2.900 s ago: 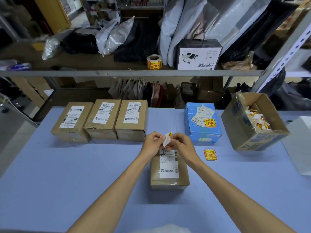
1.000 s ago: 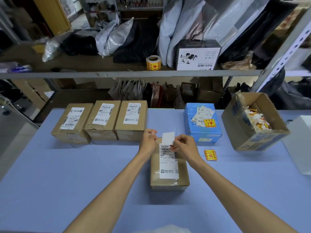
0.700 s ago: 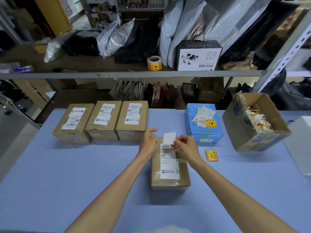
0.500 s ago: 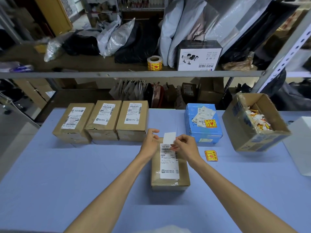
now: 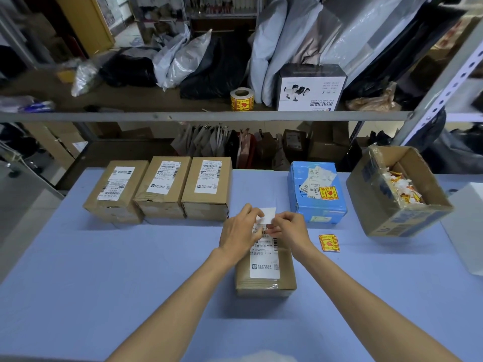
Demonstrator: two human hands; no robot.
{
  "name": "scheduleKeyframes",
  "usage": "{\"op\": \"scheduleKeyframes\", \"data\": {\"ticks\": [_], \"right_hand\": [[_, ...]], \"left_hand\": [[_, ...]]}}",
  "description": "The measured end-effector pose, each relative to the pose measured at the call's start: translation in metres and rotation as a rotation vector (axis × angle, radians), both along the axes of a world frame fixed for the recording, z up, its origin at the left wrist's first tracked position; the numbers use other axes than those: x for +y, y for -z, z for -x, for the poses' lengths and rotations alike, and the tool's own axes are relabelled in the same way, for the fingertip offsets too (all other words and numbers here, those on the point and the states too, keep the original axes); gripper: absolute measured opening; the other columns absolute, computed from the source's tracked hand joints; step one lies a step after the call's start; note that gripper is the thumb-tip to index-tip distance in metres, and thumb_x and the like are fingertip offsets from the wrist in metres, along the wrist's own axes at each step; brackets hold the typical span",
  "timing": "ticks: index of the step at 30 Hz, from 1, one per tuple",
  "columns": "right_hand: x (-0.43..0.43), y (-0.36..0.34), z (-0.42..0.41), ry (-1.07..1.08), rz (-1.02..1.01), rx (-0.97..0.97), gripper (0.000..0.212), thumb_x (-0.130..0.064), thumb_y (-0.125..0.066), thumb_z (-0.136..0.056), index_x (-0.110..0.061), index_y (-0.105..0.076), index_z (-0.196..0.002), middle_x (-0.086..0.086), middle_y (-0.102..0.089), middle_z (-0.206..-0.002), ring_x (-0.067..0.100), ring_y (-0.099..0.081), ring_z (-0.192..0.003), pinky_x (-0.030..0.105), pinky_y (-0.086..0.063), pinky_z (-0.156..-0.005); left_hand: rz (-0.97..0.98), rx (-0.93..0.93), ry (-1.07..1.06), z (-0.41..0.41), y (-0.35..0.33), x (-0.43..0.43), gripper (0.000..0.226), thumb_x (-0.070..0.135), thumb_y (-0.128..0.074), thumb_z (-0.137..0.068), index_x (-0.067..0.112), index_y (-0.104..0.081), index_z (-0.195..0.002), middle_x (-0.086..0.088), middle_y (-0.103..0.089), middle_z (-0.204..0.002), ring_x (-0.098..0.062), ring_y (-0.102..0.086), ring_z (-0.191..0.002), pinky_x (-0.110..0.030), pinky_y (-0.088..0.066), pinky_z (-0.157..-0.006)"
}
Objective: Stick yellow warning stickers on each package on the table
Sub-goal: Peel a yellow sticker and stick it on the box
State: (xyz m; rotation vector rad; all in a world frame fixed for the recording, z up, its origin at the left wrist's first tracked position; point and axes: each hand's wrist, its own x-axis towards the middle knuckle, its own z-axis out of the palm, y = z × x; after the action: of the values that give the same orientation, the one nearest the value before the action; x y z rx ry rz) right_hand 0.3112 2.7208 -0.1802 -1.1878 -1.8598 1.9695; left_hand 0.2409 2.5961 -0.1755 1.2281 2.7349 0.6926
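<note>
A brown package (image 5: 265,273) with a white shipping label lies in front of me on the blue table (image 5: 104,283). Over its far end my right hand (image 5: 288,228) pinches a small white slip (image 5: 268,214) by its lower edge. My left hand (image 5: 239,229) holds the slip's left edge with its fingertips. Only the slip's white side shows. Three brown packages (image 5: 163,186) stand in a row at the back left with no yellow sticker showing on top. A blue package (image 5: 316,205) at the back carries a yellow warning sticker (image 5: 328,192). One loose yellow sticker (image 5: 329,242) lies on the table to the right.
An open carton (image 5: 386,220) holding several sticker scraps stands at the right. A white box (image 5: 467,226) sits at the right edge. A metal shelf (image 5: 183,116) behind the table bears a roll of yellow stickers (image 5: 241,99), a scanner box and bags.
My left hand has moved right from the package's far left corner onto the white slip. The right hand keeps hold of the slip in about the same place.
</note>
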Motion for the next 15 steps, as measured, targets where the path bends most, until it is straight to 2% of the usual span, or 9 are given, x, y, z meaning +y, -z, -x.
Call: {"op": "scheduleKeyframes", "data": {"ticks": [6,11,13,15], "right_hand": [[0.0001,-0.0017,-0.0029,-0.016,0.007,-0.034,0.013,-0.003,-0.054,-0.088,-0.006,-0.064,-0.08,0.013,-0.072,-0.078,0.024,-0.071,-0.07,0.028,-0.058,-0.063],[0.0016,-0.0027,-0.0047,-0.043,0.044,-0.025,0.012,-0.007,-0.056,-0.089,-0.002,-0.066,-0.085,0.012,-0.073,-0.077,0.021,-0.069,-0.068,0.026,-0.057,-0.062],[0.0007,-0.0033,-0.0052,-0.032,0.071,0.01,0.022,-0.018,-0.056,-0.092,-0.001,-0.068,-0.085,0.01,-0.072,-0.074,0.02,-0.067,-0.064,0.024,-0.055,-0.058],[0.0022,-0.0021,-0.0056,0.042,0.111,0.041,0.036,-0.03,-0.05,-0.097,0.0,-0.067,-0.084,0.01,-0.069,-0.071,0.02,-0.064,-0.059,0.024,-0.052,-0.052]], "left_hand": [[0.043,0.079,0.02,-0.0027,0.0027,0.0069,0.016,0.024,-0.058,-0.091,0.016,-0.061,-0.105,0.0,-0.054,-0.107,-0.029,-0.061,-0.08,-0.03,-0.035,-0.062],[0.009,0.078,0.016,-0.0015,0.0066,0.0084,0.013,0.027,-0.057,-0.092,0.017,-0.061,-0.099,0.002,-0.056,-0.103,-0.027,-0.061,-0.079,-0.033,-0.042,-0.065],[-0.06,0.005,-0.068,0.0011,0.0087,0.0089,0.01,0.027,-0.058,-0.09,0.019,-0.062,-0.092,0.005,-0.057,-0.096,-0.02,-0.06,-0.077,-0.032,-0.043,-0.064],[-0.135,-0.148,-0.187,0.0051,0.0092,0.0101,0.005,0.025,-0.06,-0.086,0.021,-0.061,-0.084,0.007,-0.06,-0.088,-0.011,-0.055,-0.076,-0.028,-0.039,-0.064]]}}
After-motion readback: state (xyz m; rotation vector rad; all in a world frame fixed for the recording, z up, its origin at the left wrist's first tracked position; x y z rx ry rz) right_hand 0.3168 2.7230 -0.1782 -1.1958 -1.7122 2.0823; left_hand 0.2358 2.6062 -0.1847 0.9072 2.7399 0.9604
